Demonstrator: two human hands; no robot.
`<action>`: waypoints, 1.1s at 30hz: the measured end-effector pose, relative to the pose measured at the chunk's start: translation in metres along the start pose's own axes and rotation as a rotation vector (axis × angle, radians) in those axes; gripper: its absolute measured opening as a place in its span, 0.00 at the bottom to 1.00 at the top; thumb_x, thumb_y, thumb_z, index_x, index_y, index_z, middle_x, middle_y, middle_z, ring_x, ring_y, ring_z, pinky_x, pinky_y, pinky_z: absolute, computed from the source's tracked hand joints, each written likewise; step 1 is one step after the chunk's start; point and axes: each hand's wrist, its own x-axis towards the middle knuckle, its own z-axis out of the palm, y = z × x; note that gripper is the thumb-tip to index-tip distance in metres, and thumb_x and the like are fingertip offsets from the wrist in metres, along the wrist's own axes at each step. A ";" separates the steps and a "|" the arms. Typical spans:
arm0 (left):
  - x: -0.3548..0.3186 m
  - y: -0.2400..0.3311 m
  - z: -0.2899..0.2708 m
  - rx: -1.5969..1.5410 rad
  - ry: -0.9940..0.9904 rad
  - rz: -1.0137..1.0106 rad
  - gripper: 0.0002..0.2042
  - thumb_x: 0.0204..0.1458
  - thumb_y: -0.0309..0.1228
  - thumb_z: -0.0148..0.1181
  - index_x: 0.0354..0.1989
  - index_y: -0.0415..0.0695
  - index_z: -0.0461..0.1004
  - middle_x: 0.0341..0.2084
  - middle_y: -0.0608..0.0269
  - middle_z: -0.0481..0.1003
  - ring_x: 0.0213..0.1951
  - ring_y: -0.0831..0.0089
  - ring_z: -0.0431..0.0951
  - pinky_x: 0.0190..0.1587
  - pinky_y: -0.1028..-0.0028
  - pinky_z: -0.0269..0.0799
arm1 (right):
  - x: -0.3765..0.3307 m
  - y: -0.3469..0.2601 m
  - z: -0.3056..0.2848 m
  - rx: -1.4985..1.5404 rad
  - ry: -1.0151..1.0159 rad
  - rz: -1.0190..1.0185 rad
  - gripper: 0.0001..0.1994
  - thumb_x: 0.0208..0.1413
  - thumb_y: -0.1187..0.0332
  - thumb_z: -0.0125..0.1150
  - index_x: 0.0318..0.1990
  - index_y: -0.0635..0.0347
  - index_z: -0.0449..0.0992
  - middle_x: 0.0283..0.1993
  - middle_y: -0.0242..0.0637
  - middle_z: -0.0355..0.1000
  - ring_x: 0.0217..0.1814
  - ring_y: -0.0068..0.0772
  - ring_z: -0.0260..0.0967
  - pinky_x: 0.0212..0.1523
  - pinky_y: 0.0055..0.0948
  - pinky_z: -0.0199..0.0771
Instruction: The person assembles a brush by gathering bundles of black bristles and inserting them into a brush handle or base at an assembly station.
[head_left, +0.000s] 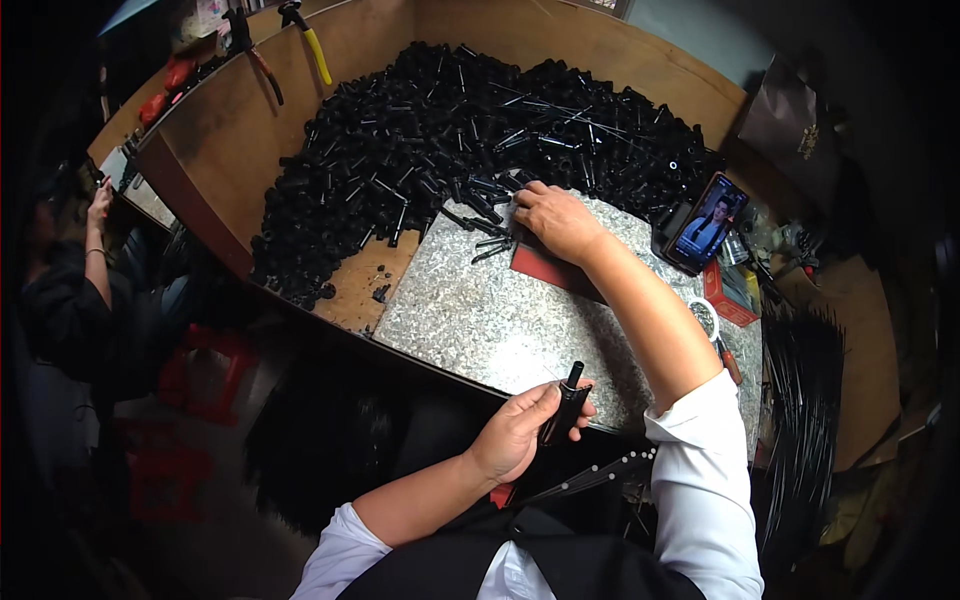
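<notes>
My left hand (518, 430) is closed around a black tubular part (572, 385), held upright over the near edge of the grey speckled board (465, 300). A narrower round end sticks up above the thumb, and a second black piece seems to lie against it. My right hand (560, 222) reaches to the board's far edge with its fingers curled down where the black parts begin. Its fingertips are partly hidden, so what they grip cannot be made out. Beneath that hand and wrist lies a dark flat piece with a red side (545, 268). Several slim black parts (488, 245) lie just left of it.
A big heap of black tubular parts (400, 150) fills the wooden-walled bin (215, 150). Pliers (312, 45) hang on its wall. At right are a lit phone (708, 225), a red box (732, 290), a white ring (705, 318) and black rods (805, 400). Another person (75, 280) is at far left.
</notes>
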 end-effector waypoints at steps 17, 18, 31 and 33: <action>-0.006 -0.007 0.023 0.102 0.070 0.085 0.21 0.64 0.38 0.42 0.57 0.34 0.65 0.39 0.62 0.74 0.38 0.80 0.71 0.43 0.78 0.70 | -0.150 -0.075 -0.098 1.912 0.087 0.563 0.20 0.59 0.72 0.54 0.58 0.64 0.61 0.48 0.45 0.72 0.49 0.36 0.73 0.45 0.26 0.75; -0.006 -0.009 0.025 0.097 0.072 0.084 0.21 0.64 0.38 0.42 0.57 0.34 0.65 0.39 0.62 0.74 0.38 0.80 0.71 0.43 0.78 0.70 | -0.155 -0.078 -0.102 1.922 0.078 0.557 0.20 0.59 0.72 0.54 0.58 0.65 0.61 0.48 0.46 0.72 0.49 0.39 0.73 0.45 0.28 0.76; -0.009 -0.018 0.029 0.180 0.110 0.172 0.17 0.64 0.38 0.44 0.47 0.36 0.72 0.37 0.63 0.75 0.37 0.80 0.71 0.40 0.78 0.70 | -0.163 -0.108 -0.123 1.604 0.179 0.568 0.12 0.55 0.73 0.60 0.44 0.63 0.66 0.40 0.40 0.73 0.39 0.23 0.71 0.38 0.24 0.74; -0.010 -0.020 0.028 0.194 0.122 0.186 0.18 0.64 0.38 0.43 0.47 0.36 0.72 0.37 0.63 0.75 0.37 0.80 0.71 0.40 0.78 0.70 | -0.160 -0.113 -0.125 1.452 0.186 0.615 0.11 0.54 0.73 0.62 0.40 0.64 0.66 0.35 0.36 0.72 0.33 0.19 0.68 0.32 0.19 0.71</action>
